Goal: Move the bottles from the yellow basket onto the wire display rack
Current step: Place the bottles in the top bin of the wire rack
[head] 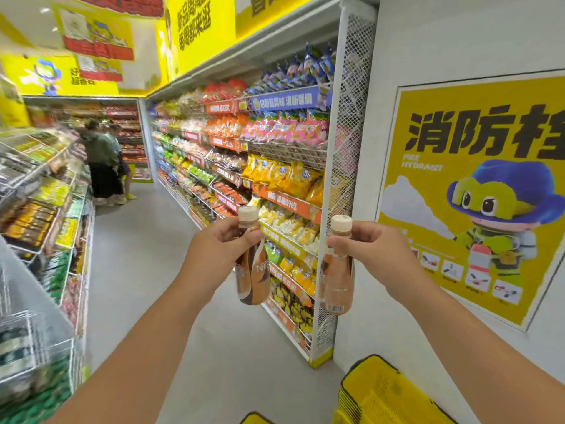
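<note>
Two brown coffee bottles with cream caps hang in the air in the aisle. My left hand (218,247) grips the neck of the left bottle (252,270). My right hand (371,249) grips the neck of the right bottle (337,276). Both bottles are upright, about chest height, side by side and apart. The yellow basket (379,390) sits on the floor at the lower right, below my right forearm; its inside is mostly out of view. A wire display rack (39,356) stands at the left edge, blurred.
A long white snack shelf (275,179) with a mesh end panel (345,179) lines the right of the aisle. A white wall with a yellow fire hydrant poster (477,191) is at the right. Two people (104,160) stand far down the grey-floored aisle.
</note>
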Motion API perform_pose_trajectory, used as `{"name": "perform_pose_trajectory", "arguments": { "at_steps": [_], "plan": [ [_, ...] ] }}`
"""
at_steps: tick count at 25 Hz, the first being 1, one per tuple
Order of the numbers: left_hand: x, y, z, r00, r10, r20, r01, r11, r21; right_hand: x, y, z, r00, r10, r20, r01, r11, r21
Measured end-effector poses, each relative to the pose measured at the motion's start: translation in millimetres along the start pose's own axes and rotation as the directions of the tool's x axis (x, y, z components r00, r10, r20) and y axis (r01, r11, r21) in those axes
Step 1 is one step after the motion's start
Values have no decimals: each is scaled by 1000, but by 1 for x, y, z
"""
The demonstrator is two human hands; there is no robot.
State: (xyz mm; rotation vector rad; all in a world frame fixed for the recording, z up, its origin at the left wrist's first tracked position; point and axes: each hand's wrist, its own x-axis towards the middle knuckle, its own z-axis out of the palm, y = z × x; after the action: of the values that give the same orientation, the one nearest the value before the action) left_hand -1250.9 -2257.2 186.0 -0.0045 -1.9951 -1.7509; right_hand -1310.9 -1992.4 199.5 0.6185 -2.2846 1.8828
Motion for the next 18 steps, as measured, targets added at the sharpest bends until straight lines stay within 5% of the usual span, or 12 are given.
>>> {"name": "perform_pose_trajectory", "arguments": {
  "at_steps": [9, 18],
  "plan": [
    [-46, 24, -126, 961, -2, -278, 45, 988, 146, 4, -49, 123, 954, -132, 268, 98, 986, 136],
    [-122, 48, -333, 866, 43, -498, 84, 970, 228, -23, -119, 342, 844, -220, 488, 98, 960, 263]
  ]
}}
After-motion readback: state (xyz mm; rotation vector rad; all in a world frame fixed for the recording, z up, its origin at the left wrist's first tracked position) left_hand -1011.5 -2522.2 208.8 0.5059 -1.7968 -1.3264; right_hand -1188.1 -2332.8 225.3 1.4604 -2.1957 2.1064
